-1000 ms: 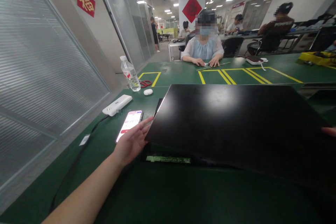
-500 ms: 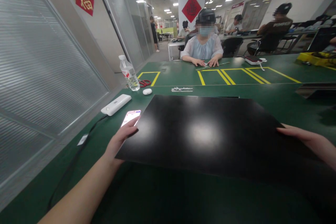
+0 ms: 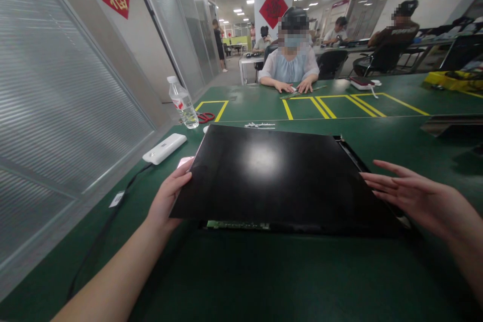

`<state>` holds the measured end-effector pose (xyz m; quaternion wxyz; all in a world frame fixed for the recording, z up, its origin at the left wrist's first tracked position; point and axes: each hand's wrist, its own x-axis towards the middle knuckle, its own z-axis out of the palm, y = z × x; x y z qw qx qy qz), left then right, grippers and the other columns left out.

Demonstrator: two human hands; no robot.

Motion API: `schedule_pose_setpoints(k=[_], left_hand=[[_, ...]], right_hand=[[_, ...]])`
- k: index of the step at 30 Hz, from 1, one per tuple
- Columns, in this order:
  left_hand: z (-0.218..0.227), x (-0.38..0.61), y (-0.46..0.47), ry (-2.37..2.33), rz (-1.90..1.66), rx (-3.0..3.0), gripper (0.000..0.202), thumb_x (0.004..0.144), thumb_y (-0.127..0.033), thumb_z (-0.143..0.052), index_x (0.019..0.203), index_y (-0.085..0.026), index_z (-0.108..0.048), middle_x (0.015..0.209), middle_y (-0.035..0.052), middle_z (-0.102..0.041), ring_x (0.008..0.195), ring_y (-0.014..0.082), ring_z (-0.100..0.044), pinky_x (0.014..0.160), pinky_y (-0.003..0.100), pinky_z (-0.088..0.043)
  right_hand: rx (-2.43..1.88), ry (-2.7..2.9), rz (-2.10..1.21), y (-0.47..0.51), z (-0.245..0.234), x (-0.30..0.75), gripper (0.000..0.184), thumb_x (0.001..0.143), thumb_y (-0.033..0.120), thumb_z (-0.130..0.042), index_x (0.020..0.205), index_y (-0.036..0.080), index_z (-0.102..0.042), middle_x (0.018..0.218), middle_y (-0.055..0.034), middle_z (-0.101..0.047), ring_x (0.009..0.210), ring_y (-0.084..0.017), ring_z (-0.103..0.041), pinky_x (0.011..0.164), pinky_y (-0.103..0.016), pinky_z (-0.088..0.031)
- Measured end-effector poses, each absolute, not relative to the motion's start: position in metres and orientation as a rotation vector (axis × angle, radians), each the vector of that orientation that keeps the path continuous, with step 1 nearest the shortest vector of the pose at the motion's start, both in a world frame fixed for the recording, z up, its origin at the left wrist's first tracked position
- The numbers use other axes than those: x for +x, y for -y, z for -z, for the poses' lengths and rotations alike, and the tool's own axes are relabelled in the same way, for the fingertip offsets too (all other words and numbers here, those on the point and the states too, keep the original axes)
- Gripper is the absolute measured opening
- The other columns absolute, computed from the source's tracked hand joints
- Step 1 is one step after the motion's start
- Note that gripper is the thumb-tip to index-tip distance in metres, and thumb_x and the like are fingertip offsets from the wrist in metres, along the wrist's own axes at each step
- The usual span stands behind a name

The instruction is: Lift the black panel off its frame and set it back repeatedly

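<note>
A large glossy black panel (image 3: 271, 176) lies nearly flat on the green table, over a frame whose green circuit strip (image 3: 237, 224) shows under its near edge. My left hand (image 3: 168, 196) holds the panel's left edge, thumb on top. My right hand (image 3: 411, 193) is at the panel's right edge, fingers stretched out and apart, touching or just off the edge.
A white power bank (image 3: 164, 148) with a black cable, a water bottle (image 3: 182, 102) and red scissors (image 3: 206, 117) sit at the left. A person (image 3: 290, 65) works across the table inside yellow tape marks (image 3: 320, 106). A glass wall runs along the left.
The panel was tilted up a second ago and has come down nearly flat over the frame. My right hand has let go of the edge and opened.
</note>
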<state>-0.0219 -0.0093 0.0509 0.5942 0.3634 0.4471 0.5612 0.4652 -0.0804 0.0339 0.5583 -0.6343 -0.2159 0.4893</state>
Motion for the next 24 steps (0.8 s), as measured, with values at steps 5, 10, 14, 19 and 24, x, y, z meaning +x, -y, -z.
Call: schedule_pose_setpoints(k=[5, 10, 14, 19, 24], left_hand=[[-0.047, -0.021, 0.007, -1.027, -1.274, 0.842, 0.052, 0.064, -0.032, -0.096, 0.114, -0.021, -0.083, 0.114, 0.0074, -0.086, 0.117, 0.0356, -0.077, 0.097, 0.037, -0.064], [-0.041, -0.021, 0.007, -1.019, -1.206, 0.889, 0.063, 0.071, -0.035, -0.094, 0.129, -0.019, -0.077, 0.121, 0.0091, -0.084, 0.121, 0.0361, -0.075, 0.103, 0.041, -0.062], [-0.038, -0.019, 0.008, -1.05, -1.217, 0.876, 0.069, 0.067, -0.037, -0.098, 0.131, -0.019, -0.076, 0.119, 0.009, -0.084, 0.121, 0.0358, -0.076, 0.102, 0.04, -0.062], [-0.041, -0.02, 0.008, -1.052, -1.198, 0.914, 0.067, 0.069, -0.045, -0.096, 0.129, -0.022, -0.078, 0.124, 0.0087, -0.083, 0.121, 0.0378, -0.075, 0.097, 0.04, -0.063], [-0.043, -0.023, 0.008, -1.05, -1.212, 0.933, 0.055, 0.074, -0.045, -0.091, 0.124, -0.026, -0.08, 0.129, 0.0076, -0.081, 0.127, 0.0412, -0.071, 0.094, 0.042, -0.063]], right_hand=[[-1.454, 0.469, -1.123, 0.082, -0.046, 0.45, 0.079, 0.056, 0.022, -0.072, 0.134, 0.025, -0.064, 0.122, -0.0161, -0.08, 0.116, -0.027, -0.076, 0.084, -0.026, -0.066], [-1.488, 0.483, -1.061, 0.08, -0.047, 0.449, 0.068, 0.057, 0.022, -0.07, 0.125, 0.026, -0.067, 0.116, -0.0146, -0.081, 0.11, -0.026, -0.077, 0.077, -0.024, -0.066], [-1.458, 0.519, -1.013, 0.08, -0.039, 0.457, 0.057, 0.058, 0.02, -0.071, 0.114, 0.026, -0.073, 0.109, -0.0115, -0.082, 0.099, -0.022, -0.077, 0.07, -0.021, -0.063], [-1.42, 0.525, -1.019, 0.08, -0.034, 0.463, 0.056, 0.057, 0.02, -0.076, 0.113, 0.024, -0.075, 0.112, -0.0142, -0.081, 0.071, -0.015, -0.065, 0.06, -0.019, -0.058], [-1.367, 0.52, -1.061, 0.081, -0.04, 0.453, 0.055, 0.056, 0.026, -0.077, 0.11, 0.021, -0.073, 0.114, -0.021, -0.08, 0.046, -0.007, -0.036, 0.039, -0.021, -0.039]])
